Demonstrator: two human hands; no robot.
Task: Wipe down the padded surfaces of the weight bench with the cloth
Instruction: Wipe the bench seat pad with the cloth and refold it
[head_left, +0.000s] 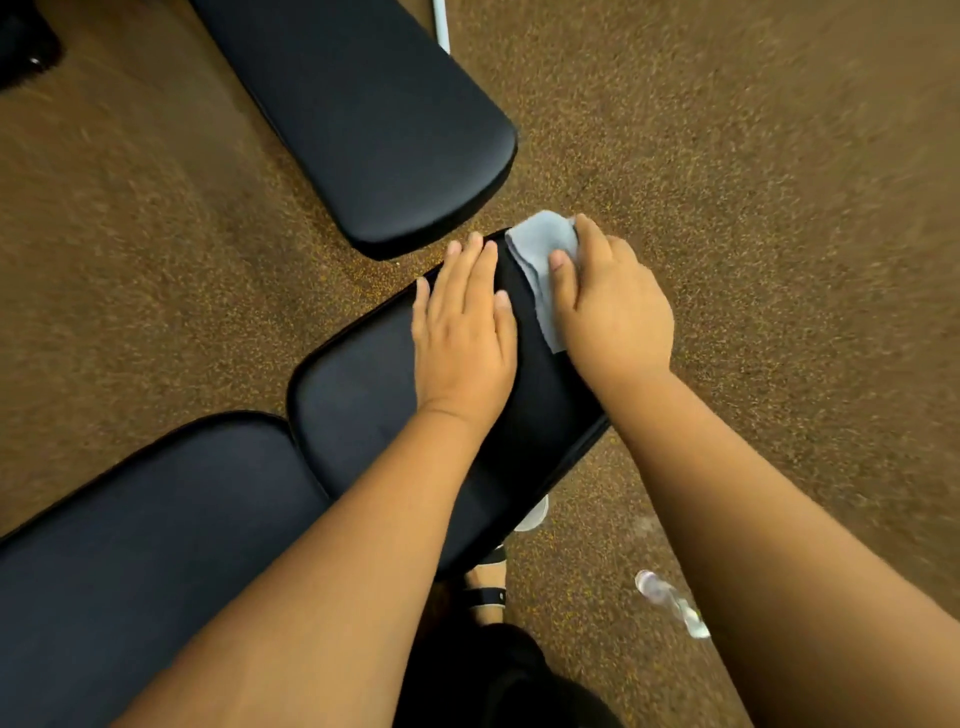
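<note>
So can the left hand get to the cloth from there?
Probably yes. The left hand lies flat on the same pad, right beside the cloth, with only bare pad between. The right hand already presses on the cloth, though.

The left hand (464, 322) lies flat on the seat pad (363, 384), near its far end. Just to its right, the right hand (613, 306) rests on the cloth (543, 249), which lies over the pad's far right corner. A back pad (130, 525) adjoins the seat pad at near left. A second bench (363, 114) lies beyond. A bottle (670, 600) lies on the floor (753, 182) at near right.
</note>
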